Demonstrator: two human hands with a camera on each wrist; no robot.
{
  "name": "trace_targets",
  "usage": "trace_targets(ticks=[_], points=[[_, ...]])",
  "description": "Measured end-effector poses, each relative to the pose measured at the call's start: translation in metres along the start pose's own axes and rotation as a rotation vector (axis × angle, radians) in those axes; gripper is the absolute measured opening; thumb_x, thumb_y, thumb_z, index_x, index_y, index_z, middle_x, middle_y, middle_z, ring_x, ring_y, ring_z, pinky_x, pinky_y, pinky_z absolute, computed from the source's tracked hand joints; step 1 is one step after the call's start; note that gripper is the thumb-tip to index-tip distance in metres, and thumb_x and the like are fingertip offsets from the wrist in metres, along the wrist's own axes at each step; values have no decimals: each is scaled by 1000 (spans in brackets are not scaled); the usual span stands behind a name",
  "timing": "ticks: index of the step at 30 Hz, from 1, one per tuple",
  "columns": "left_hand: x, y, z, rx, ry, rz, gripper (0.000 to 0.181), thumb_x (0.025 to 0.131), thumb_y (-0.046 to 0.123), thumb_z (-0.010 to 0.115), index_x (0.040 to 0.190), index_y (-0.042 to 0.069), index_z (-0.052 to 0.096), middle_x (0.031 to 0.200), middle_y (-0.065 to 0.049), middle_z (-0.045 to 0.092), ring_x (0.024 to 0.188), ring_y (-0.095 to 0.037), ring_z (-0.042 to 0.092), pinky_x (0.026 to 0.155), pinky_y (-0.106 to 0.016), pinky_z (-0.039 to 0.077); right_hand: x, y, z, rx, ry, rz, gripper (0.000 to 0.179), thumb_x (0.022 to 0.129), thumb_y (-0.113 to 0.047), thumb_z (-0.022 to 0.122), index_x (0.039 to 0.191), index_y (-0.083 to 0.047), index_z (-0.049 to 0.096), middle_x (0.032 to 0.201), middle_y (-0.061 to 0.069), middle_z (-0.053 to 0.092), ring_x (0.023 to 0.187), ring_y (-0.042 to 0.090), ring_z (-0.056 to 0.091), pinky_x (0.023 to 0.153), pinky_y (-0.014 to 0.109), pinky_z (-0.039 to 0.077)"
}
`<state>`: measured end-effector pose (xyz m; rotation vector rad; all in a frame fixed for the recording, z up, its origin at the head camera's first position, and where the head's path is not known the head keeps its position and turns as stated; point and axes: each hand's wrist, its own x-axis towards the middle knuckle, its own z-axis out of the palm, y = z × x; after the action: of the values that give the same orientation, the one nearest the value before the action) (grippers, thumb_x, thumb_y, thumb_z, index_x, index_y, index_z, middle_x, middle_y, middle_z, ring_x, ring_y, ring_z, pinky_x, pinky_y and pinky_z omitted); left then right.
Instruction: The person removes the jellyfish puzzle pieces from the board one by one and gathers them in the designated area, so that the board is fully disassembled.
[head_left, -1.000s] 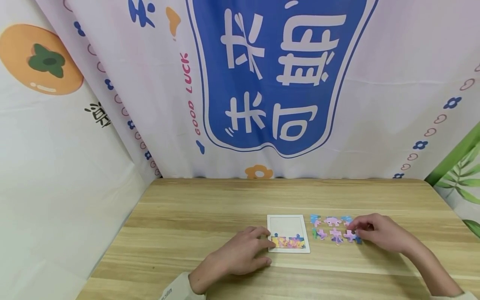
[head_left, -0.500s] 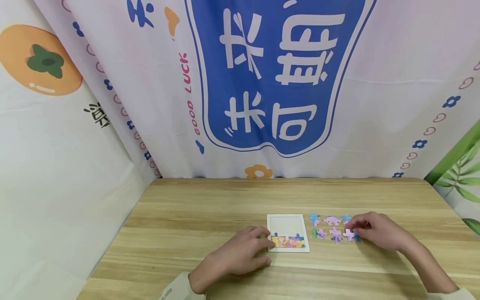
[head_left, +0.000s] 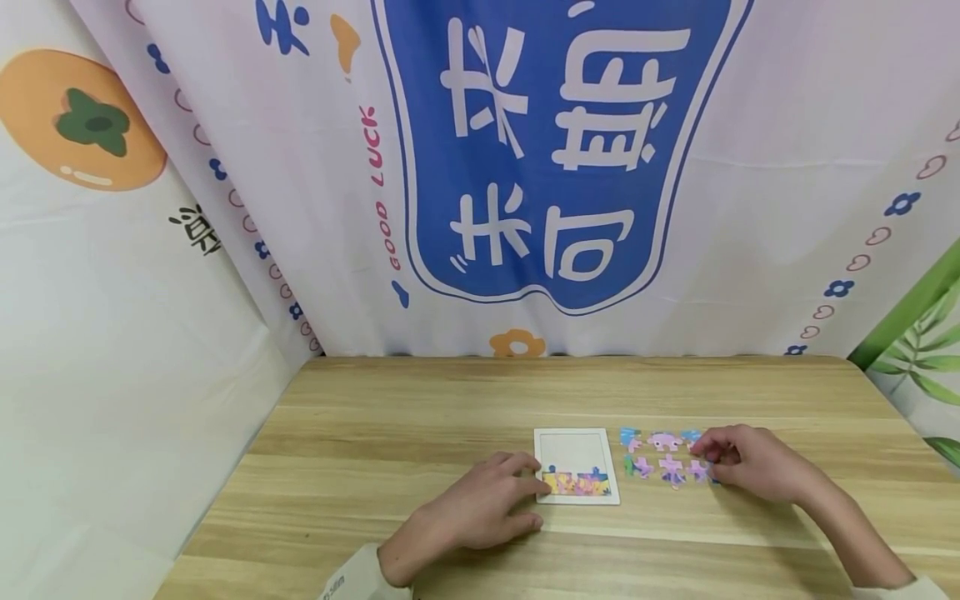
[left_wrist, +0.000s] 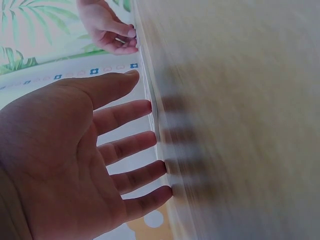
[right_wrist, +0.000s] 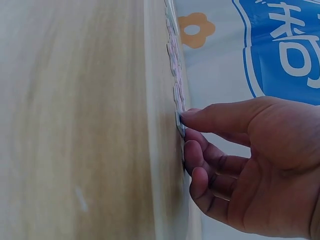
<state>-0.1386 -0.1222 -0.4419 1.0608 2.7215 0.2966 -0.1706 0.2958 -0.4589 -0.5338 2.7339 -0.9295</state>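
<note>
My left hand [head_left: 487,504] rests beside a white puzzle tray [head_left: 572,448], its fingertips touching the tray's left edge. In the left wrist view the fingers of that hand are spread and nearly straight. Joined yellow, pink and blue pieces [head_left: 577,484] fill the tray's lower part; its upper part is bare. Two rows of loose jigsaw pieces lie to the right. At their right end my right hand [head_left: 757,462] pinches a pink-purple puzzle piece [head_left: 698,472] between thumb and finger. The right wrist view shows the thumb on the piece's edge [right_wrist: 179,122], with the other fingers curled.
Other loose pieces, including a pink one with an eye [head_left: 664,442] and a pink-purple one [head_left: 672,472], lie between the tray and my right hand. The wooden table [head_left: 405,408] ends at a printed curtain [head_left: 345,275] behind.
My right hand has shifted slightly left, and the piece at its fingertips has moved a little left with it. My left hand and the tray have stayed in place.
</note>
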Motion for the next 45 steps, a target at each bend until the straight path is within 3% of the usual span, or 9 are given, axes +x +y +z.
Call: trace_targets(ticks=[16,27,40,45], points=[[1,1,0,-22,-15,-15,41,104,43,72,142,29,70,155,3,56,142,-22,55,114,-49,52,2,-10,8,1,51,-6,14,96,-9,75,110,-9,77,96,-4,72,81,-1,56,70,22,52],[1,1,0,-18,-13,-18,41,104,43,71,142,29,70,155,3,56,142,-23,55,114,-50,52,22,-44,25,60,29,-101,14,96,-8,75,110,-7,77,94,-4,71,76,0,54,65,21,50],[0,2,-1,-23,-4,-22,39,103,40,73,140,28,72,154,2,58,143,-23,54,115,-50,51,47,-85,50,66,8,-164,11,96,-8,75,107,-10,77,92,-8,69,80,1,55,72,21,51],[0,2,-2,-27,2,-20,38,103,40,73,139,28,72,153,2,58,143,-23,54,115,-50,51,57,-99,59,114,-21,-187,11,97,-9,73,107,-9,77,90,-7,69,78,2,56,71,21,51]])
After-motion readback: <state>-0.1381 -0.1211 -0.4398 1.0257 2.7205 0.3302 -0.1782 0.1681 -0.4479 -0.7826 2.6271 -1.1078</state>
